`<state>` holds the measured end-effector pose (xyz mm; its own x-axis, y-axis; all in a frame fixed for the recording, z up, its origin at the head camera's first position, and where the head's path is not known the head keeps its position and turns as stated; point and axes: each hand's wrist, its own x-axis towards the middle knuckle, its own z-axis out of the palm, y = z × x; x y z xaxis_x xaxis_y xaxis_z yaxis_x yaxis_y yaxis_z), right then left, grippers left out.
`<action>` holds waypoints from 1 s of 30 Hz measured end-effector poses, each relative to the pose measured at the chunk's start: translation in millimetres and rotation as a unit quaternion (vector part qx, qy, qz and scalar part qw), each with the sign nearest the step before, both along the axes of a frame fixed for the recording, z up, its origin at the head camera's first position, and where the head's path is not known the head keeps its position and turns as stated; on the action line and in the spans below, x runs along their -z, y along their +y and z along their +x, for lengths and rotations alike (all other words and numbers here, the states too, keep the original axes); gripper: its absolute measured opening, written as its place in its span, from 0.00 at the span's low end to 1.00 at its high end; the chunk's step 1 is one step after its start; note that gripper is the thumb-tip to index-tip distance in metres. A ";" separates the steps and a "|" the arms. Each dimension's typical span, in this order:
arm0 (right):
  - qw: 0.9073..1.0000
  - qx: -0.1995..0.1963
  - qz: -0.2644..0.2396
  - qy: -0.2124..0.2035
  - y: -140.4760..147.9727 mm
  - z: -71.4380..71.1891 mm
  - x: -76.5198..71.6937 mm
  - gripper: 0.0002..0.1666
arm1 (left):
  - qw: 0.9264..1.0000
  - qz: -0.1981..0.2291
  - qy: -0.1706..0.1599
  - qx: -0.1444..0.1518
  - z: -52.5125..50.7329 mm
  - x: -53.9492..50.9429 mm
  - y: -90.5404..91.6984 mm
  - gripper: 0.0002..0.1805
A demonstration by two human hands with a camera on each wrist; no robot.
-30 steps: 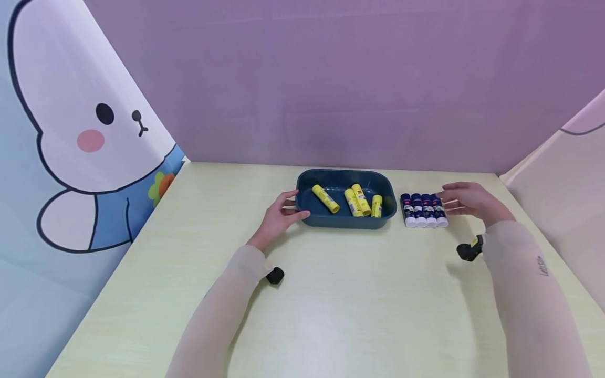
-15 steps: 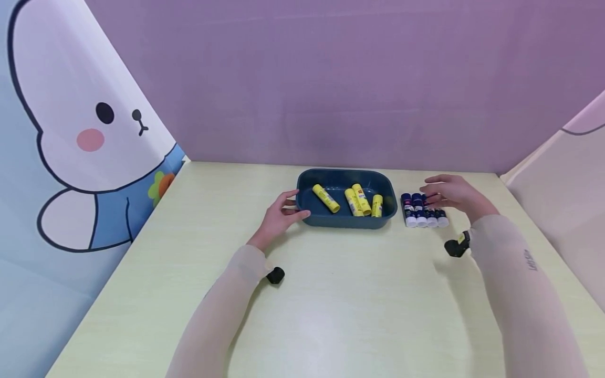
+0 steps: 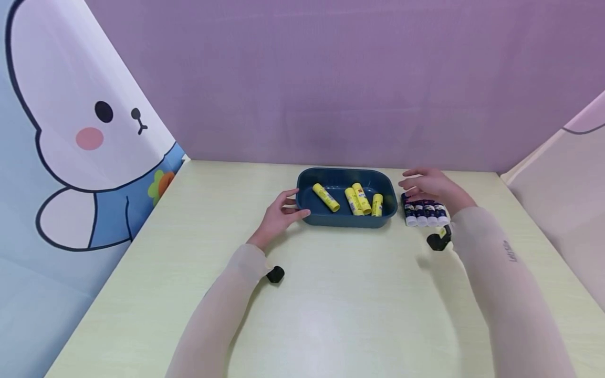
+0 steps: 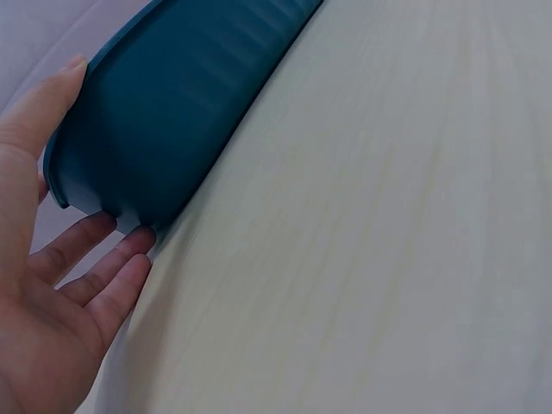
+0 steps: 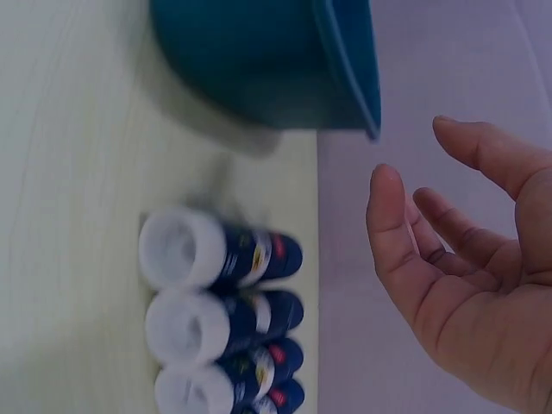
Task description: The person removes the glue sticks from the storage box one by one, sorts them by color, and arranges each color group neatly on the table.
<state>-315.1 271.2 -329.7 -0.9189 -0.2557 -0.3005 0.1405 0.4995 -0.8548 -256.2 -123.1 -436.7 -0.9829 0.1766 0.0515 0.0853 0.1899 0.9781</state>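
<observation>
My left hand (image 3: 278, 216) holds the left end of a dark blue plastic bin (image 3: 342, 221), its thumb at the front corner and its fingers along the end wall. The left wrist view shows the thumb on the bin's rim and the fingertips against the wall. Several yellow glue sticks (image 3: 326, 198) lie inside the bin. To its right, several dark blue glue sticks with white ends (image 3: 420, 214) lie in a row. Above their far ends hovers my right hand (image 3: 432, 188), fingers loosely bent and holding nothing; the right wrist view shows a gap between hand and sticks (image 5: 259, 315).
The pale wooden table (image 3: 331, 294) meets a purple cloth backdrop (image 3: 350, 84) just behind the bin. A printed cartoon cloth (image 3: 71, 136) hangs on the left, a pale panel (image 3: 562, 184) on the right.
My right hand has moved left and away from me, from the right side of the dark blue glue sticks to above their far ends. My left hand and the bin have stayed put.
</observation>
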 end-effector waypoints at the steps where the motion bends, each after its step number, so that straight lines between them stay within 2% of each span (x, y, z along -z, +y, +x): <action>1: 1.000 -0.002 0.002 0.003 -4.2 -0.1 -0.9 0.37 | 1.000 0.001 -0.002 0.001 -0.1 0.1 0.0 0.40; 9: 1.000 -0.011 0.023 0.006 -35.6 -3.5 -6.9 0.37 | 1.000 0.001 0.000 0.002 -0.9 1.7 -0.4 0.40; 15: 1.000 -0.013 0.012 0.003 -56.5 -6.3 -8.2 0.37 | 1.000 0.001 0.000 -0.002 -1.3 3.2 0.2 0.40; 24: 1.000 -0.022 -0.010 -0.013 -89.7 -12.7 0.5 0.37 | 1.000 0.002 -0.003 -0.001 -0.6 1.5 -0.3 0.40; 30: 0.999 -0.043 0.001 -0.021 -111.2 -14.1 7.5 0.36 | 1.000 0.005 -0.011 0.005 -2.3 1.2 -1.5 0.41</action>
<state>-329.3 160.0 -337.2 -0.8799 -0.3329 -0.3390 0.1324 0.5134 -0.8479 -258.5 -124.6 -437.9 -0.9821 0.1856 0.0310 0.0648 0.1788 0.9817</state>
